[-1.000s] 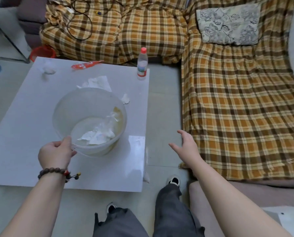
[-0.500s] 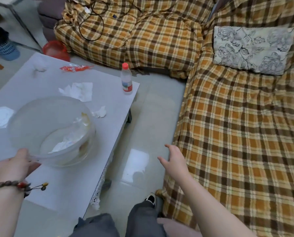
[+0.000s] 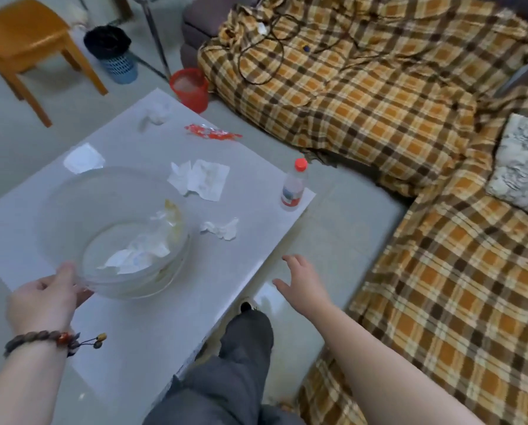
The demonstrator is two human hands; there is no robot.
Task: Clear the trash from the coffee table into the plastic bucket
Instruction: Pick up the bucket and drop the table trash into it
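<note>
Partway done: plastic bucket lower left on the bench, already holding tissues. Left grip clamped on its rim, right grip open, empty. Still out: crumpled tissue, flat tissues, red wrapper, bottle.

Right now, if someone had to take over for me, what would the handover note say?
Left hand grips the rim of the clear plastic bucket on the coffee table. Right hand is open, empty, beside the table edge.
Done: some tissue lies in the bucket.
Left on the table: small crumpled tissue, flat tissues, red wrapper, far tissue wad, paper scrap. The bottle stands at the corner.
</note>
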